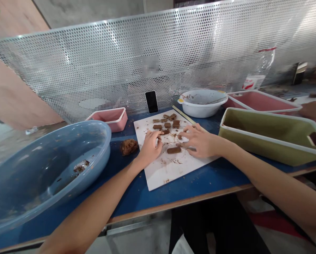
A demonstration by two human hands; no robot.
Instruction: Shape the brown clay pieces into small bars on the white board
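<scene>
Several small brown clay-like blocks (167,125) lie in rough rows on the upper part of a smeared white board (158,178). One longer brown block (174,150) rests apart, nearer to me, between my hands. My left hand (150,148) is over the board's left side, fingers bent and thumb apart, fingertips beside a brown piece (165,131); whether they touch it I cannot tell. On the right, my right hand (199,141) has its fingers spread just above the board, pointing at the long block. A rough brown lump (128,146) sits on the blue table left of the board.
A large blue basin (99,141) stands left, a small pink bin (118,121) behind it. A phone (151,102) leans on the perforated metal screen (115,70). At right are a white basin (201,111), green bin (258,143), pink bin (263,100), bottle (258,70) and another person's hand (315,111).
</scene>
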